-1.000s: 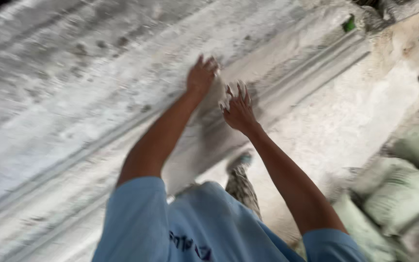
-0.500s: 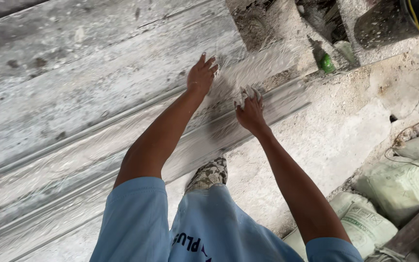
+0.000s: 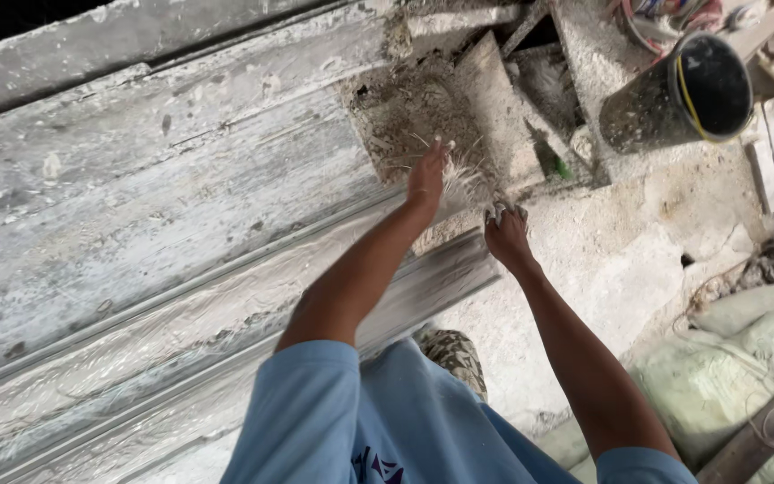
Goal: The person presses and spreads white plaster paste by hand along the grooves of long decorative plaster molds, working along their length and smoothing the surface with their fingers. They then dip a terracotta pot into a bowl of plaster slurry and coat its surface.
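Hands of a person in a light blue shirt reach forward over a long, plaster-coated moulding slab. Left hand [image 3: 429,175] is open, fingers spread, pressing into a tuft of pale fibre strands [image 3: 468,179] at the slab's far end. Right hand [image 3: 505,231] sits just beside it, fingers curled down onto the same wet fibres, coated in white plaster. Moulding slab [image 3: 154,233] runs diagonally from lower left to the hands, grey-white and ridged. Beyond the hands lies a patch of rough debris [image 3: 409,112]. Farther right, a black bucket [image 3: 683,94] lies on its side. Pale green sacks [image 3: 745,358] rest on the floor at lower right.
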A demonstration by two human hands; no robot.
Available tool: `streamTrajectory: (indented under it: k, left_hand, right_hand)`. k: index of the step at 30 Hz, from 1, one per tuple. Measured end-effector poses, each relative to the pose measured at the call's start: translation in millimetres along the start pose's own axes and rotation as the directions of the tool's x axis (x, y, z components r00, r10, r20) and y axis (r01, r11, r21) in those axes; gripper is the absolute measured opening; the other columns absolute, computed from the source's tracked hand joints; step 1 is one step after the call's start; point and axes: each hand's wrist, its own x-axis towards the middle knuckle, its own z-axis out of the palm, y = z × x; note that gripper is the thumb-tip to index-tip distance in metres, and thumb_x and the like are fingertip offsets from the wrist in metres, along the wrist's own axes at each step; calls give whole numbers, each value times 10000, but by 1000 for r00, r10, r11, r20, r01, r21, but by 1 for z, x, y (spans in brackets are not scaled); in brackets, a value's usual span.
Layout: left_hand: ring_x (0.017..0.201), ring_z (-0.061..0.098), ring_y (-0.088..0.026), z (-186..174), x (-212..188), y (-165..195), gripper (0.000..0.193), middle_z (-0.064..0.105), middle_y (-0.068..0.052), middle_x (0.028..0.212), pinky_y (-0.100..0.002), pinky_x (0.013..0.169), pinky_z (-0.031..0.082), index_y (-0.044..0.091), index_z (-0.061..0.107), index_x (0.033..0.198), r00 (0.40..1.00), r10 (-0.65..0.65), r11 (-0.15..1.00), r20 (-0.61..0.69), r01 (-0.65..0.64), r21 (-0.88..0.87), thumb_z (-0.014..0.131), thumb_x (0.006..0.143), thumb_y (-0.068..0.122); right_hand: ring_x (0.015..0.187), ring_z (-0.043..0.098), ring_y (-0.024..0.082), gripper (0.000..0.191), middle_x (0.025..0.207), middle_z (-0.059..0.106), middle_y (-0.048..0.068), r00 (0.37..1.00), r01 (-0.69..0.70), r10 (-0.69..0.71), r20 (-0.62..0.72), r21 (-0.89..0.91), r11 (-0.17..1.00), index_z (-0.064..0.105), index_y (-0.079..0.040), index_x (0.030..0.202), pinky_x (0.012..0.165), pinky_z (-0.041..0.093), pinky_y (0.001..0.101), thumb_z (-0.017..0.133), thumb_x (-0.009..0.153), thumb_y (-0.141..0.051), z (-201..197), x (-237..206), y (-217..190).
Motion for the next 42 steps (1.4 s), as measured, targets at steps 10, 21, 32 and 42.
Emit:
streamTrajectory:
  k: [10,21,32,42]
  left_hand:
    - [1307,532,-440,-58,34,-15,440,485,-315,1452,-560,1091,478,6,505,1465,901,-433,163,-18,59,-985,580,1065,174]
    - [1135,630,-264,-54,-49,-26,145,601,-129,1279,-452,1026,514,67,755,1072,689,-724,201,-33,165,-965,663,982,134]
    - [1539,114,-450,9,-45,85,539,183,-129,1707,-699,1167,53,144,557,1402,365,-643,-210,673,761,-614,285,1059,458]
    - [1438,173,-370,-28,22,122,645,270,-95,1580,-718,1087,84,100,625,1378,420,-907,228,-29,431,-873,403,976,553]
  right_hand:
    - [1113,627,364,373,1297,584,222,985,162,-170,-24,446,880,570,-28,1308,921,541,469,479,948,-4,-44,110,17]
    - [945,683,336,480,1052,679,188,839,504,-539,-69,-274,819,632,19,1134,748,590,438,765,830,-328,-76,241,57]
    - [628,568,151,408,997,672,168,657,341,-507,558,380,860,537,-69,1418,541,527,333,412,1068,-237,-27,176,-11]
    - [824,620,162,420,1054,677,115,706,55,-341,621,431,900,586,-35,1363,729,521,376,426,1101,-321,-6,162,11]
